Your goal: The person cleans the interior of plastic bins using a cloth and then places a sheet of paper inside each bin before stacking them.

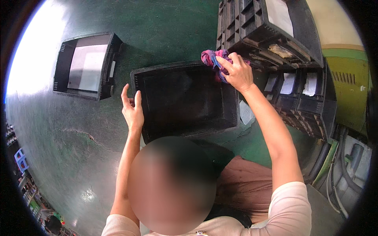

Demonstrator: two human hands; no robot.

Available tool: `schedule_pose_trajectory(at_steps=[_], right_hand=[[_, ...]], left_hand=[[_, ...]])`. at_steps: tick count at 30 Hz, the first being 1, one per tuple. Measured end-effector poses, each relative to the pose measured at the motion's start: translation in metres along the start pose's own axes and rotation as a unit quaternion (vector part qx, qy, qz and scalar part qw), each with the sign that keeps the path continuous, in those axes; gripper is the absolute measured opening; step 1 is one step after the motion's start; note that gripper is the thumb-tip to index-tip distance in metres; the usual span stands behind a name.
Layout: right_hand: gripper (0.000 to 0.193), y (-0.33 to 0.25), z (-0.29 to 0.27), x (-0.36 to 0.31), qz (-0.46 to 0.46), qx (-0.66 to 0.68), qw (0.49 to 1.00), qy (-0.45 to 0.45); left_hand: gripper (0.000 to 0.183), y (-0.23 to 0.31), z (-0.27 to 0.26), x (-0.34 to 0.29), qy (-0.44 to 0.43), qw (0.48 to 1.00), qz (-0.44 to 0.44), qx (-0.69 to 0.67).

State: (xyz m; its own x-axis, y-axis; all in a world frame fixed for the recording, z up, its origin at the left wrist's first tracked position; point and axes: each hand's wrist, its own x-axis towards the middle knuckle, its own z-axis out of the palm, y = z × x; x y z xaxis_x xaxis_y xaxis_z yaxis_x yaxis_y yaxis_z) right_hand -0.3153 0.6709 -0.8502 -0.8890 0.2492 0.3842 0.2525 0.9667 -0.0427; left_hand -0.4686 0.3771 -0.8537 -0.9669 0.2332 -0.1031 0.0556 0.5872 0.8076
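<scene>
A black rectangular plastic crate lies on the floor in front of me with its hollow side up. My right hand is closed around a crumpled pink, purple and blue cloth at the crate's far right corner. Part of the cloth hangs over the far rim. Beside the left wall is my left hand, its thumb and forefinger spread apart. The thumb is close to the rim; whether it touches cannot be made out. The other left fingers are partly hidden.
Another black crate with a pale sheet inside rests at the far left. More black crates are stacked at the far right, some with papers. A white paper lies by the middle crate. Hoses run beside a green metal panel.
</scene>
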Motion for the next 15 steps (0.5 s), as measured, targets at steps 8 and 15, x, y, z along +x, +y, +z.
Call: schedule_pose_trajectory(at_steps=[8,15], right_hand=[[0.037,-0.037,-0.01,-0.114,0.179,0.153,0.972,-0.022],[0.038,-0.088,-0.042,-0.183,0.309,0.126,0.942,0.024]], left_hand=[[0.044,-0.03,0.016,0.008,0.001,1.0,0.016,0.0],[0.047,-0.024,0.018,-0.007,-0.017,0.999,0.008,-0.034]])
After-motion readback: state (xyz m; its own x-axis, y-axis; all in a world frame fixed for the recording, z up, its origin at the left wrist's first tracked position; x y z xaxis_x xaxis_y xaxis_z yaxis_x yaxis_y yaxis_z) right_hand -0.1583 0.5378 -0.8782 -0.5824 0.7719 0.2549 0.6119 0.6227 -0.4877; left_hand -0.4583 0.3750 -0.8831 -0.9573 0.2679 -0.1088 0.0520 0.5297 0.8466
